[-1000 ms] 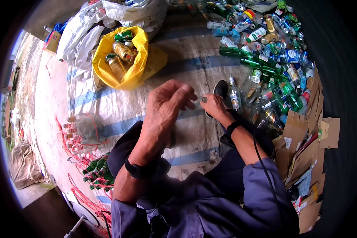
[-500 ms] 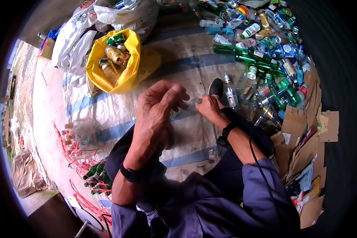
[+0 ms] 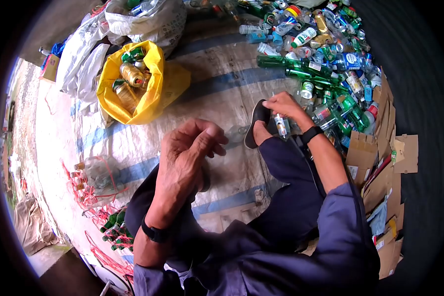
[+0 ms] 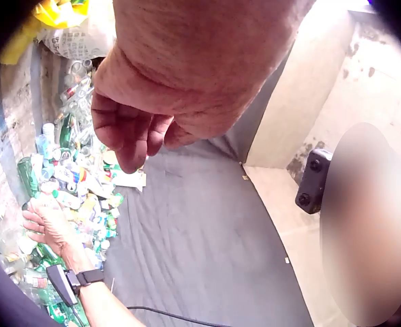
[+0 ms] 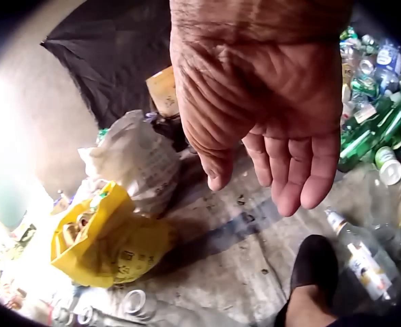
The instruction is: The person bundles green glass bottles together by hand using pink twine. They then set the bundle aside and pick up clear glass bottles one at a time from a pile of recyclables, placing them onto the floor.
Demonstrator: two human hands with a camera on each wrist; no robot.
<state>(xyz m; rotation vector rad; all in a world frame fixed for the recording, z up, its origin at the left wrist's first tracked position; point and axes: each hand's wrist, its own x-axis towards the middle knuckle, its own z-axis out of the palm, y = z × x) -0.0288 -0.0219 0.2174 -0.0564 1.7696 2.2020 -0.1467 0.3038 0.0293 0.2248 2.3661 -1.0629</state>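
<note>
My left hand hovers over the woven sheet, its fingers loosely bent with nothing visible between them. Just beyond its fingertips is a clear glass bottle, partly hidden by the hand. In the right wrist view several clear bottles show their mouths along the bottom edge. Over to the right, my right hand has its fingers extended and holds nothing. From the head view it overlaps the dark shoe and a clear bottle with a printed label. That labelled bottle lies beside the shoe.
A yellow bag of cans stands at the back left, near white sacks. Mixed bottles and cans pile up at the right, above flattened cardboard. Bottles tied with pink string lie at the left.
My right hand has moved from the clear bottle near my left hand rightward to above the labelled bottle. The left hand keeps its loose bend and sits slightly lower and further left in view.
</note>
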